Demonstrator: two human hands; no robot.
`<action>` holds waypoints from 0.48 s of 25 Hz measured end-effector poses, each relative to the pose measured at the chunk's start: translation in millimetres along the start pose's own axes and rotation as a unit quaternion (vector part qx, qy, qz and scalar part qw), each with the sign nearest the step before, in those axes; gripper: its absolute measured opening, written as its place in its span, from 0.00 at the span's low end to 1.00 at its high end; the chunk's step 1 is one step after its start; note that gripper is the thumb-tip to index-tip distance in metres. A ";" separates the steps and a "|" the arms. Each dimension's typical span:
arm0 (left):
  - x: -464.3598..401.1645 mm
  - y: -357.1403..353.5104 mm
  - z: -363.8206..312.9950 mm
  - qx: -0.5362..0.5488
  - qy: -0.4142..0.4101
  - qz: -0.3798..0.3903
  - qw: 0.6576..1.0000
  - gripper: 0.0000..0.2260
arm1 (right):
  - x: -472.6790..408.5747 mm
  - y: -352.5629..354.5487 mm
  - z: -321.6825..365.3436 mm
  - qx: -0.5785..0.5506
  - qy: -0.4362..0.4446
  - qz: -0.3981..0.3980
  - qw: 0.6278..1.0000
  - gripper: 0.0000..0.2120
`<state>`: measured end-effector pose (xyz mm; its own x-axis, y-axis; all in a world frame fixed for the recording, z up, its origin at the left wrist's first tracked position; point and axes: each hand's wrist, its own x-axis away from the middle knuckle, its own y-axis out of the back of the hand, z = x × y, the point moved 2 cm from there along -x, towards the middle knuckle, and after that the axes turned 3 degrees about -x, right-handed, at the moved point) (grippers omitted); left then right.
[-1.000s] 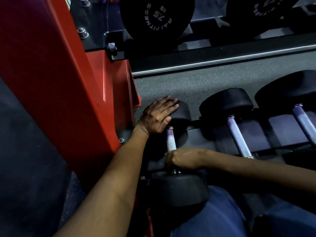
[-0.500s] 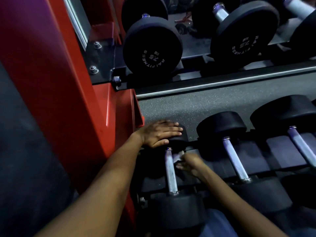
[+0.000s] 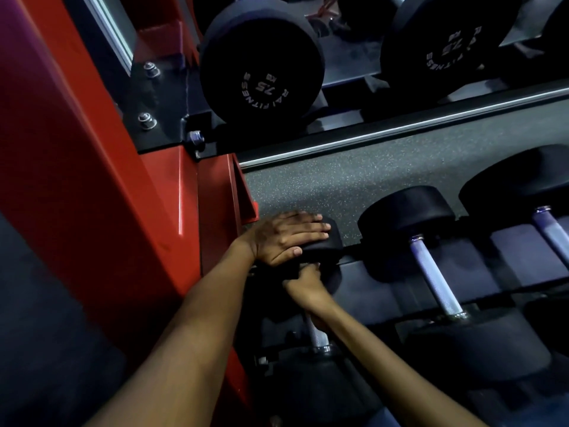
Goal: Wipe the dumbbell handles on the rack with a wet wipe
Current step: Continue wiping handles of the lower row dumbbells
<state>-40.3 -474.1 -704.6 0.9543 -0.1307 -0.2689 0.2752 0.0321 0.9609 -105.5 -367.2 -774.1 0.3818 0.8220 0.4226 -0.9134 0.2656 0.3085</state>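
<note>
From my feed, the red rack upright (image 3: 77, 180) fills the left side, bolted to a black shelf rail (image 3: 369, 137); the upper shelf carries two large black dumbbells, the nearer one (image 3: 261, 72) stamped with 75 on its end face, the other (image 3: 443, 47) to its right; speckled grey floor (image 3: 354, 180) shows between the tiers; the lower tier cradles a row of smaller dumbbells, each lying in its own saddle; the leftmost dumbbell (image 3: 317, 392) is the one being worked, with a neighbour (image 3: 431, 263) just beside it on the right; my left hand (image 3: 286, 238) lies flat with straight fingers pressed on that dumbbell's far head; my right hand (image 3: 308, 288) curls round the upper end of its metal handle (image 3: 315, 334); I cannot make out the wet wipe under those fingers.
</note>
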 end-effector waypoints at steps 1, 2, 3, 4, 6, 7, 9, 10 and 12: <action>-0.7 -0.7 -0.3 0.000 0.001 -0.002 1.000 0.25 | -1.1 -2.0 -0.3 0.018 0.005 0.003 1.000 0.33; -1.2 -1.4 -1.3 -0.002 0.003 -0.003 1.000 0.26 | -0.9 1.0 2.4 0.023 -0.001 0.019 1.000 0.29; -1.3 -1.4 -1.7 -0.004 0.006 -0.002 1.000 0.27 | -4.4 7.6 3.8 0.004 -0.012 0.041 0.999 0.19; -0.8 -0.8 -1.7 -0.002 0.008 -0.001 1.000 0.27 | -4.5 17.3 5.2 -0.024 -0.017 0.058 0.998 0.12; -0.6 1.3 -2.9 -0.001 0.006 0.000 1.000 0.28 | -0.5 34.2 -3.3 -0.012 0.015 0.041 0.999 0.07; -0.9 2.1 -3.5 -0.005 0.007 0.000 1.000 0.28 | 6.1 41.1 -8.6 0.030 0.050 0.020 0.998 0.08; -1.2 2.9 -2.2 -0.002 0.012 0.002 1.000 0.26 | 26.4 51.1 -24.3 0.148 0.162 -0.007 0.976 0.07; -0.5 2.3 -2.5 -0.004 0.012 0.005 1.000 0.26 | 34.2 55.2 -30.4 0.199 0.274 -0.037 0.940 0.06; 0.2 0.6 -3.3 -0.016 0.007 0.008 1.000 0.26 | 39.5 59.5 -23.3 0.313 0.527 -0.074 0.786 0.11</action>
<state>-39.6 -470.9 -704.3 0.9601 -0.1164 -0.2542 0.2628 0.0654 0.9626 -148.1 -307.2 -758.9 -0.1540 0.8540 -0.4970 -0.4949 0.3687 0.7869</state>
